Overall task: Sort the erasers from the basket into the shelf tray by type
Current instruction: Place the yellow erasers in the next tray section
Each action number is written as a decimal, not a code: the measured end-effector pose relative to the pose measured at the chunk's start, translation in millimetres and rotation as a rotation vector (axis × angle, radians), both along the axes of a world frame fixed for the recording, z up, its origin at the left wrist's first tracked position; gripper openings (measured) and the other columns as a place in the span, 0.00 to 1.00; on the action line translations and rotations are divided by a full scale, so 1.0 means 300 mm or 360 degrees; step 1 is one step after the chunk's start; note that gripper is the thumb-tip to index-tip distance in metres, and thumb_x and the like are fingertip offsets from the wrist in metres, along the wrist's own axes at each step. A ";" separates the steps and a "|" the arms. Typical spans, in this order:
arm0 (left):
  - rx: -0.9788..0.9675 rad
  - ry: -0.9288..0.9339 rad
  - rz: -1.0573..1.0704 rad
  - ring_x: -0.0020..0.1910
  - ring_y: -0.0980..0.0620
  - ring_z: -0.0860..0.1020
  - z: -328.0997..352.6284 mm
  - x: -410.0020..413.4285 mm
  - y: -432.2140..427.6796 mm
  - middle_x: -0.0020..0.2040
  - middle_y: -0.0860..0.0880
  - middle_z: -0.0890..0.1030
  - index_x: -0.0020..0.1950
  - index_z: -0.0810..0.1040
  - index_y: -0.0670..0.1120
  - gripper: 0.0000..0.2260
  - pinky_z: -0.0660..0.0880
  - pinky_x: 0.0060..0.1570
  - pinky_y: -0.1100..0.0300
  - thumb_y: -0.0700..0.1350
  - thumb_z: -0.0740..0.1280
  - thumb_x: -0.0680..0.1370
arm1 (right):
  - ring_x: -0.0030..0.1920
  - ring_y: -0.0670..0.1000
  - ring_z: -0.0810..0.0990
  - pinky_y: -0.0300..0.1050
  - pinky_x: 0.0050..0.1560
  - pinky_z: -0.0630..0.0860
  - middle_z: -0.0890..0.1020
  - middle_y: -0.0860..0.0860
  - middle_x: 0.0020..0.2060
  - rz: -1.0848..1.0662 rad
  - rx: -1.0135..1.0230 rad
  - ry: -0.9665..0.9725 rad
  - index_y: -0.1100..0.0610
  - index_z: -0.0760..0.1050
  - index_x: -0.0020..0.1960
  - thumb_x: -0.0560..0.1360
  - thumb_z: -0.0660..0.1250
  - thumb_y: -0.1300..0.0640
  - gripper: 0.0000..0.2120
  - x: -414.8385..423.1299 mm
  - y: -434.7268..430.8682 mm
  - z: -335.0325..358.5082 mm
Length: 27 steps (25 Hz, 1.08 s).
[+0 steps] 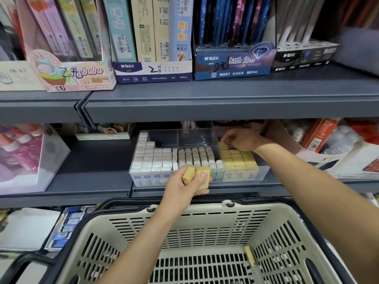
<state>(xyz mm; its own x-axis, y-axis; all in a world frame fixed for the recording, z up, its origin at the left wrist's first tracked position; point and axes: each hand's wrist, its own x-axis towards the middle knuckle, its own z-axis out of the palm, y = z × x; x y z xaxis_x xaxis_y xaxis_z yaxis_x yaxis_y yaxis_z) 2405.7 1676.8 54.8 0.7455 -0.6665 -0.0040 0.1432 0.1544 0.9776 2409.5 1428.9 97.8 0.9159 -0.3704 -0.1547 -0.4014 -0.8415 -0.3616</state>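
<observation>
**Head view, stationery shelving.** At centre frame a clear tray (192, 136) with compartments is seen on the grey shelf (98, 160). White erasers (151, 160) are packed in its left section, grey erasers (196, 156) in the middle, and shelved yellow erasers (238, 159) at the right. The left hand (184, 187), just below centre and in front of the tray, is curled round two yellow erasers (200, 177), with the thumb laid over them. The right hand (244, 140), right of centre, is placed over the rear of the right section. There a single yellow eraser (222, 145) is pinched at the fingertips, just behind the back row. The lower frame is filled by a beige basket (205, 209), and one loose eraser (250, 256) lies against its right inner wall.
</observation>
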 end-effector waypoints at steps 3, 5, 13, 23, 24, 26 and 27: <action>0.0021 0.0053 0.0039 0.48 0.49 0.83 0.003 0.000 -0.002 0.49 0.42 0.83 0.49 0.77 0.44 0.04 0.79 0.39 0.61 0.40 0.67 0.75 | 0.59 0.49 0.73 0.39 0.54 0.65 0.77 0.49 0.62 0.0067 -0.0008 0.0064 0.50 0.77 0.57 0.80 0.55 0.56 0.13 -0.003 0.001 0.006; 0.0042 0.0086 0.0040 0.49 0.49 0.83 0.004 0.001 -0.003 0.51 0.41 0.82 0.51 0.78 0.44 0.05 0.79 0.40 0.62 0.38 0.66 0.76 | 0.61 0.52 0.74 0.42 0.56 0.66 0.77 0.50 0.62 0.0016 -0.0117 -0.0023 0.51 0.76 0.59 0.80 0.54 0.55 0.14 -0.022 0.025 0.021; 0.0020 0.0133 0.0023 0.48 0.50 0.82 0.014 0.000 -0.001 0.48 0.44 0.82 0.48 0.80 0.47 0.08 0.79 0.42 0.63 0.35 0.66 0.76 | 0.39 0.40 0.80 0.38 0.46 0.78 0.82 0.39 0.37 0.0301 0.0542 -0.0388 0.42 0.78 0.43 0.72 0.67 0.45 0.03 -0.212 0.289 0.130; 0.0036 0.0037 -0.0075 0.47 0.53 0.83 0.003 0.004 -0.005 0.44 0.49 0.84 0.54 0.76 0.45 0.06 0.78 0.40 0.64 0.40 0.62 0.79 | 0.41 0.48 0.83 0.44 0.48 0.80 0.82 0.48 0.40 0.0288 0.0686 -0.0350 0.52 0.76 0.48 0.74 0.67 0.59 0.03 -0.257 0.266 0.114; 0.0023 0.0037 -0.0059 0.45 0.52 0.82 -0.002 0.007 -0.004 0.43 0.49 0.84 0.54 0.73 0.46 0.04 0.77 0.37 0.63 0.41 0.62 0.79 | 0.42 0.49 0.83 0.46 0.49 0.80 0.82 0.50 0.42 0.0181 0.0682 -0.0410 0.50 0.76 0.47 0.74 0.67 0.59 0.04 -0.253 0.230 0.128; 0.0061 0.0013 -0.0033 0.37 0.51 0.78 -0.011 0.011 0.002 0.38 0.48 0.81 0.51 0.69 0.47 0.05 0.72 0.29 0.63 0.41 0.62 0.77 | 0.42 0.49 0.81 0.42 0.45 0.80 0.82 0.54 0.49 -0.0109 0.0703 -0.0543 0.50 0.75 0.48 0.75 0.67 0.59 0.05 -0.232 0.145 0.147; 0.0086 0.0005 -0.0040 0.34 0.51 0.74 -0.014 0.013 0.004 0.36 0.48 0.78 0.50 0.67 0.48 0.07 0.68 0.28 0.62 0.41 0.62 0.74 | 0.44 0.48 0.80 0.39 0.46 0.77 0.82 0.54 0.52 -0.0216 0.0557 -0.0577 0.50 0.76 0.50 0.75 0.66 0.59 0.05 -0.213 0.104 0.147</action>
